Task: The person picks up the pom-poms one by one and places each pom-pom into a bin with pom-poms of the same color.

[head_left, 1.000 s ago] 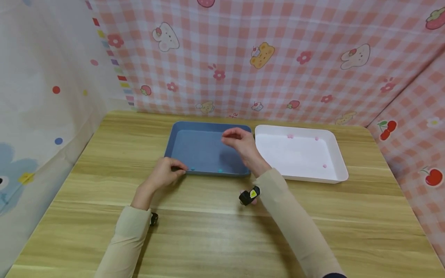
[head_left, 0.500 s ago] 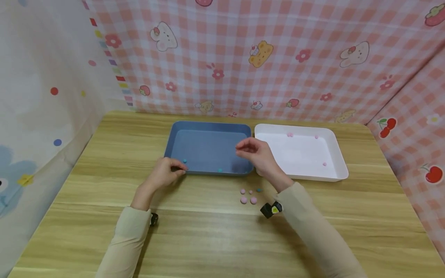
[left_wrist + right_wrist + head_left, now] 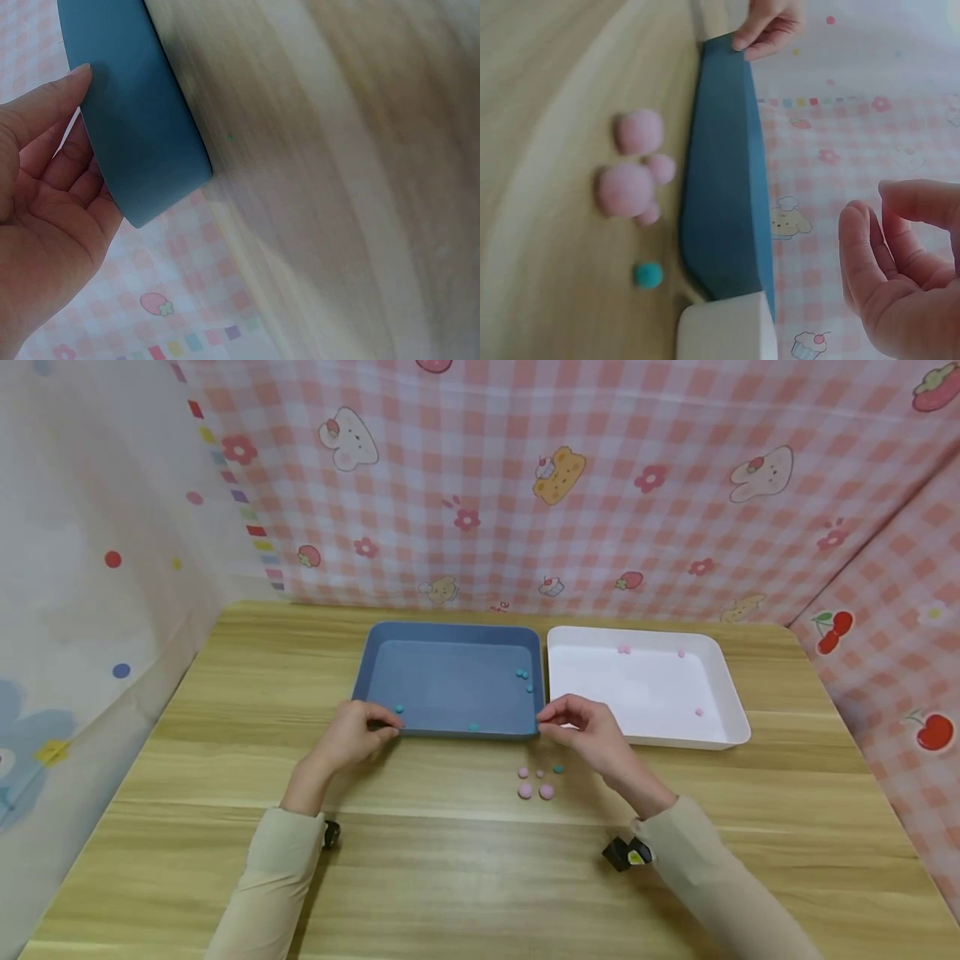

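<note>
My left hand (image 3: 352,732) pinches the near left rim of a blue tray (image 3: 450,733), thumb outside the wall in the left wrist view. Several small teal pom-poms (image 3: 474,727) lie inside that tray, by its front, left and right sides. Over the tray's near right corner hovers my right hand (image 3: 588,733), its thumb and fingers loosely bent; in the right wrist view a gap shows between thumb and fingertips, with nothing held. In front of the trays, several pink pom-poms (image 3: 626,190) and one teal pom-pom (image 3: 648,274) rest on the table.
A white tray (image 3: 738,727) stands close to the right of the blue one, with a few pink pom-poms (image 3: 698,712) inside. The wooden table (image 3: 450,877) backs onto a pink checked curtain (image 3: 420,468). Another curtain hangs at each side.
My right hand has moved right and toward me, from above the blue tray to its near right corner. Teal pom-poms now show at the tray's right side. The left hand stays on the rim.
</note>
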Demonstrator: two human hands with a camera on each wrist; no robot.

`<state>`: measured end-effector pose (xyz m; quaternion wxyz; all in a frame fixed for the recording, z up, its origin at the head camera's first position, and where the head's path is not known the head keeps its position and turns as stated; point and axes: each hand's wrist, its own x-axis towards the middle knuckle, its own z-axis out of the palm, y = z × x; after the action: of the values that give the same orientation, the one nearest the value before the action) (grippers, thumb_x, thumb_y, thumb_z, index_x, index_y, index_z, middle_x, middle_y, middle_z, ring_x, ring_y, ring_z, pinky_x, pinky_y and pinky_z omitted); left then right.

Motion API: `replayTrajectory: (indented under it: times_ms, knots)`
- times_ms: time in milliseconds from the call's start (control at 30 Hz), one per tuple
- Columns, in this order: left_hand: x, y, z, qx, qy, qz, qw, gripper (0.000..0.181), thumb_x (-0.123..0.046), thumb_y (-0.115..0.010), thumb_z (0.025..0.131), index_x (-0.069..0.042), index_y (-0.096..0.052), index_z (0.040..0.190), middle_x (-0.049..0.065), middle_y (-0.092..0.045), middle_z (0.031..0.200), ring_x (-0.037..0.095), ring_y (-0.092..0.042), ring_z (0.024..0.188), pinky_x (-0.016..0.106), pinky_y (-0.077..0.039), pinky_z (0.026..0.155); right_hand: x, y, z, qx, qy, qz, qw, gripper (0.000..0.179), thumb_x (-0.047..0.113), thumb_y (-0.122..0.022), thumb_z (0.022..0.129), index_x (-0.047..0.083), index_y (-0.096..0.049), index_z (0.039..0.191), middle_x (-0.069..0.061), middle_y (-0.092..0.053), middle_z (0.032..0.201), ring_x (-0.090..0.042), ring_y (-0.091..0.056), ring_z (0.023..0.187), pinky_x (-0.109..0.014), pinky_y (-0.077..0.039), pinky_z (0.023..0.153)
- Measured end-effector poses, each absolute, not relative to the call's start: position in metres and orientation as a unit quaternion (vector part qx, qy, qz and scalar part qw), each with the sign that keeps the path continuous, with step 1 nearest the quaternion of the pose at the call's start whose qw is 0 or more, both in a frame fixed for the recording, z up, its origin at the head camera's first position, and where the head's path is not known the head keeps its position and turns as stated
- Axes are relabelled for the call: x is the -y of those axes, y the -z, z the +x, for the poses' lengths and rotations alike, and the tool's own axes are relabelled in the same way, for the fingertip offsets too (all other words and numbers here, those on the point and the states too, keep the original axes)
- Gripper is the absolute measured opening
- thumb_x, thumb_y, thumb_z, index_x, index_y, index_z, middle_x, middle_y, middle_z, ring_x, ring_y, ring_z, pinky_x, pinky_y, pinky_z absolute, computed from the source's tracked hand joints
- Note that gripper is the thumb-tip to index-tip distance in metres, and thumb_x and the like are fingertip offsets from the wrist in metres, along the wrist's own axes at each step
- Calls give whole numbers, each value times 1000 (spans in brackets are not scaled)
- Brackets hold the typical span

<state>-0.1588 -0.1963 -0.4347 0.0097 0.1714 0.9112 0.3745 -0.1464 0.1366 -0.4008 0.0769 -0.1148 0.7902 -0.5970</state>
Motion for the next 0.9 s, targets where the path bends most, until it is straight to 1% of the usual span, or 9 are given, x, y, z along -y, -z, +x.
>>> replayTrajectory:
  times_ms: [67, 200, 300, 433, 633, 900]
  knots:
    - [197, 435, -159, -911, -374, 173, 7, 8, 6, -67, 80, 3, -73, 83, 17, -70, 87, 35, -65, 89, 44, -52, 79, -141, 404, -142, -793, 592, -116, 80, 13, -4, -64, 84, -9, -62, 95, -23, -64, 96, -14, -60, 82, -20, -49, 72]
    - [197, 436, -159, -912, -373, 172, 9, 8, 6, -67, 80, 2, -73, 83, 17, -70, 86, 35, -65, 90, 44, -52, 80, -148, 412, -134, -805, 577, -106, 86, 13, -7, -64, 83, -10, -61, 95, -26, -63, 97, -18, -61, 82, -20, -50, 70]
    - [197, 435, -158, -913, -372, 169, 15, 8, 5, -66, 81, 2, -73, 84, 16, -70, 87, 34, -65, 90, 44, -52, 80, -152, 418, -129, -817, 561, -98, 89, 12, -8, -65, 82, -8, -62, 94, -22, -65, 93, -17, -61, 80, -20, -50, 68]
    - [197, 435, -158, -912, -373, 167, 18, 8, 5, -67, 81, 2, -73, 85, 17, -70, 88, 34, -65, 90, 43, -53, 79, -155, 426, -124, -826, 547, -97, 91, 13, -10, -66, 79, -7, -62, 92, -19, -66, 89, -19, -62, 81, -21, -53, 71]
    - [198, 435, -158, -912, -375, 168, 19, 9, 5, -66, 81, 2, -73, 85, 17, -70, 88, 34, -65, 90, 42, -53, 79, -156, 439, -122, -834, 527, -127, 97, 17, -14, -65, 77, -8, -62, 93, -21, -64, 94, -28, -63, 86, -29, -54, 78]
    - [198, 435, -158, -912, -371, 172, 15, 8, 4, -67, 81, 2, -73, 85, 17, -70, 88, 34, -65, 90, 43, -53, 79, -156, 448, -124, -858, 482, -153, 85, 19, -15, -66, 75, -4, -62, 91, -15, -64, 93, -29, -63, 87, -34, -54, 79]
